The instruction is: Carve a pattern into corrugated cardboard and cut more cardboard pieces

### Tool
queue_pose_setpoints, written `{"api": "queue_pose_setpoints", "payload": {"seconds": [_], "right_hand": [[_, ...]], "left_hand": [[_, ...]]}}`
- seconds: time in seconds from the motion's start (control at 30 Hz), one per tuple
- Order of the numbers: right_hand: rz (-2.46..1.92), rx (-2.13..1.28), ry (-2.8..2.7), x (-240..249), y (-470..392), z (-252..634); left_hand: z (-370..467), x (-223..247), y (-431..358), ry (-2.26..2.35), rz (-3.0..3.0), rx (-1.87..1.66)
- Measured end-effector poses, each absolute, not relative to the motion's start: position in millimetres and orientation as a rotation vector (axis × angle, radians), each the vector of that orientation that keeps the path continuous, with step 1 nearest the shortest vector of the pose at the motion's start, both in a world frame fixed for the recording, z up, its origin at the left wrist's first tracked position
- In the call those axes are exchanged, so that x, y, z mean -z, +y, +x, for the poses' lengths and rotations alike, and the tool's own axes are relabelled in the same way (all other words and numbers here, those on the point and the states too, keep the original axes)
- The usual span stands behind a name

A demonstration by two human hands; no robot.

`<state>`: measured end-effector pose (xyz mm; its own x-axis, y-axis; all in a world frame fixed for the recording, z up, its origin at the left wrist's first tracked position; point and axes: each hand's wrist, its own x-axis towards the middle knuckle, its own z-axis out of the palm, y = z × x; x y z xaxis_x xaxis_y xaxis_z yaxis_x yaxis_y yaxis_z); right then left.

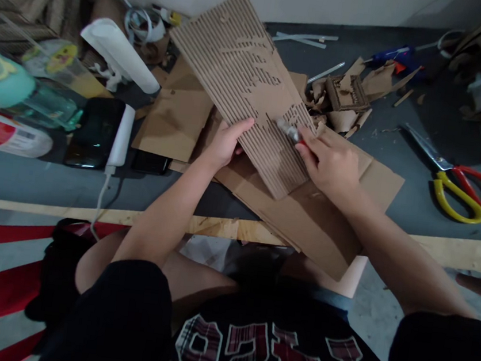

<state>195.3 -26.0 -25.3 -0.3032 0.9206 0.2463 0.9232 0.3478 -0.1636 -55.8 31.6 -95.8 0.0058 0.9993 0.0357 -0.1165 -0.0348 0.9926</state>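
Observation:
A corrugated cardboard strip [221,45] is tilted above the table, its ridges bare over much of its face and patches of flat paper still on it. My left hand [227,141] grips its lower left edge, thumb on top and fingers underneath. In my right hand [332,159], closed near the strip's right edge, is a small tool [288,130] with a shiny metal head and a bit of red at the grip. The head lies over the ridged face, blurred, so its exact kind is unclear. Flat brown cardboard sheets [318,224] lie below both hands.
Red-and-yellow-handled scissors [454,170] lie open at right. Behind are torn cardboard scraps [345,100], a blue glue gun [393,56] and clear glue sticks [306,38]. Bottles [7,131], a black glossy case [89,131] and a white power bank [121,135] with a cable crowd the left.

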Motion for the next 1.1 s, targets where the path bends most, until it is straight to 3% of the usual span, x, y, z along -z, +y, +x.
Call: {"api": "queue_pose_setpoints", "payload": {"seconds": [0.17, 0.3, 0.4, 0.6, 0.7, 1.1], "right_hand": [[-1.679, 0.195, -2.018, 19, -15, 211], [-1.836, 0.224, -2.063, 28, -11, 219], [-1.714, 0.239, -2.099, 30, -11, 216], [-1.289, -0.119, -2.358, 2, -11, 177], [-1.280, -0.236, -2.414, -3, -8, 160], [-1.468, -0.052, -2.382, -4, -13, 146]], "left_hand": [[-56, 92, 29, 1.076, 1.116, -1.336], [-58, 87, 25, 1.059, 1.091, -1.254], [-58, 84, 22, 1.079, 1.066, -1.236], [-53, 85, 26, 1.050, 1.095, -1.304], [-51, 88, 29, 1.013, 1.134, -1.342], [-52, 92, 31, 0.956, 1.214, -1.344]]}}
